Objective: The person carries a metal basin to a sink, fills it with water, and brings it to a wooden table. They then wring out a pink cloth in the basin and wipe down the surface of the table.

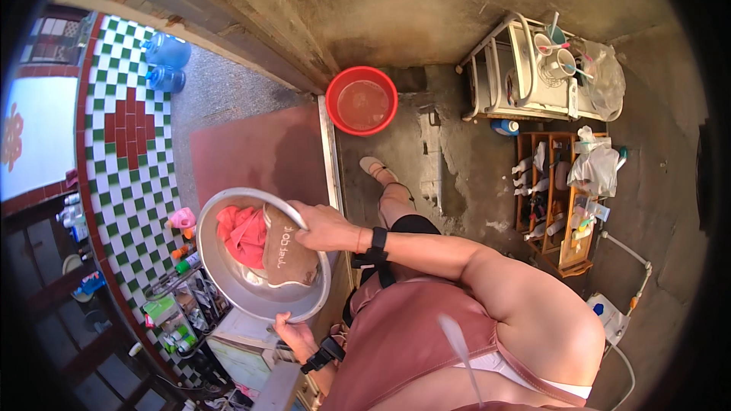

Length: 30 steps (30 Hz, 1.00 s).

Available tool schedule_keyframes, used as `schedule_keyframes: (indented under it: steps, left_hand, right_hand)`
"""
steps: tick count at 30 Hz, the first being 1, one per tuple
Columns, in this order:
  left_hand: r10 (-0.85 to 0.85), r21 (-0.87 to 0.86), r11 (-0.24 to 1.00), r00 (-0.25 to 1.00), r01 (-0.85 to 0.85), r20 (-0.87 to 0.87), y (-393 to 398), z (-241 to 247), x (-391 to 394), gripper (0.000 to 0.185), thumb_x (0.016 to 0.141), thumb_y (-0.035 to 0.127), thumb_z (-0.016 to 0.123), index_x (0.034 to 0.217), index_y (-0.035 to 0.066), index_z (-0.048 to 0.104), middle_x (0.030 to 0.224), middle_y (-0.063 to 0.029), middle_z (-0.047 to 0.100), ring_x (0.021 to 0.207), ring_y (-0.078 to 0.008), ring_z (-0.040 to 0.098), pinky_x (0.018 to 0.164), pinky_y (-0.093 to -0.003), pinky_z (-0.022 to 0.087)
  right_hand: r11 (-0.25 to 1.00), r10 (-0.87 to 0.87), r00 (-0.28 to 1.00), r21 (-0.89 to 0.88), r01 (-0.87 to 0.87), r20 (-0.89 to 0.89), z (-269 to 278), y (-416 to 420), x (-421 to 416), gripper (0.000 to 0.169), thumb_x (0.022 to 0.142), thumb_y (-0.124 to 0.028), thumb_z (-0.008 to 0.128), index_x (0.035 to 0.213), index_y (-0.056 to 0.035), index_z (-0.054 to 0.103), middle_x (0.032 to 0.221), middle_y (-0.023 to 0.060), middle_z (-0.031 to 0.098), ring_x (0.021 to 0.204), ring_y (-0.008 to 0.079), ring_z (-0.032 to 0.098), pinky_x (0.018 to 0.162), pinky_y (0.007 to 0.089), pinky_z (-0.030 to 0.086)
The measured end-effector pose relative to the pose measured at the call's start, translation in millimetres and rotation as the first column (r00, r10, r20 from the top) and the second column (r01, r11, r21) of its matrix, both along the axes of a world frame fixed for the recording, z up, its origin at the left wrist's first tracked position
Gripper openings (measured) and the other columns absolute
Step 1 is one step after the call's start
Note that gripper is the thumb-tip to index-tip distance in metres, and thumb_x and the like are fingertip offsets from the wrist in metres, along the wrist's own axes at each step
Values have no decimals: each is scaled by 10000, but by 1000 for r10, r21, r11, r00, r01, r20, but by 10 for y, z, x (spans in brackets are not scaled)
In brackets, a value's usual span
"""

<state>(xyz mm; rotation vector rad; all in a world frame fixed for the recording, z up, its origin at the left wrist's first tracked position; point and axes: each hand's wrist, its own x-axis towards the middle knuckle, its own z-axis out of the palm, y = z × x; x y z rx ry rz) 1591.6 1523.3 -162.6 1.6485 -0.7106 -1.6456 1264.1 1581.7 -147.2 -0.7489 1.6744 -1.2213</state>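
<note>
A round metal basin point(228, 277) is held out to my left front, near a doorway. Inside it lie a crumpled coral-pink cloth point(243, 234) and a brown cloth point(291, 248) with pale edging and writing on it. My right hand point(325, 228) grips the upper right part of the rim, reaching across in front of my body. Lower down, my left hand point(294, 334) holds the near rim, with its thumb at the edge. Black bands with devices circle both wrists.
A red plastic tub point(361, 101) of cloudy water stands by the door sill point(329, 160). Cups and toothbrushes top a white metal cart point(528, 63); below it is a wooden shelf point(565, 251) with bottles. Blue water jugs point(165, 63) stand outside by a checkered tile wall point(123, 194).
</note>
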Motion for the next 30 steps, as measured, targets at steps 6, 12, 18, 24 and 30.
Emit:
schedule_keyframes:
  steps: [6, 12, 18, 24, 30]
  left_hand:
    - [25, 58, 998, 999, -26, 28, -531, 376, -883, 289, 658, 76, 579, 929, -23, 553, 1031, -122, 585, 1012, -285, 582, 952, -450, 474]
    - [88, 17, 996, 996, -88, -1, -1160, 359, -802, 345, 680, 84, 587, 1000, -40, 549, 1135, -132, 581, 1090, -300, 570, 1000, -461, 453]
    - [222, 41, 975, 971, -219, -94, -1947, 572, -990, 576, 780, 203, 647, 1298, 9, 487, 1295, -163, 544, 1199, -324, 541, 999, -522, 476]
    - [331, 76, 943, 898, -323, -292, -2686, 260, -372, 535, 756, 20, 605, 1276, 7, 480, 1155, -105, 595, 1049, -271, 605, 888, -452, 526]
    - [549, -14, 813, 774, -582, -316, -3599, 675, -256, 587, 700, -59, 582, 1270, 28, 474, 1119, -90, 589, 1015, -248, 601, 892, -384, 521]
  right_hand:
    - [998, 46, 999, 52, -45, -14, -116, -907, -453, 649, 748, -186, 566, 1384, -126, 454, 951, 233, 683, 901, 424, 649, 832, 507, 508]
    - [987, 162, 986, -4, -162, 37, 94, -1785, -704, 606, 727, -157, 556, 1328, -109, 500, 939, 232, 681, 888, 419, 652, 820, 501, 516]
    - [948, 285, 958, -140, -287, -40, 274, -2961, -694, 533, 763, -192, 572, 1288, -104, 535, 1049, 225, 663, 972, 411, 633, 857, 460, 504]
    - [870, 445, 890, -285, -402, 102, 477, -4223, -366, 537, 803, 17, 515, 1340, 6, 519, 1227, 66, 610, 1149, 152, 538, 1008, 301, 416]
    - [803, 596, 749, -240, -546, 289, 949, -5567, 343, 477, 772, 24, 519, 1248, 32, 555, 1077, 48, 652, 969, 123, 580, 843, 274, 470]
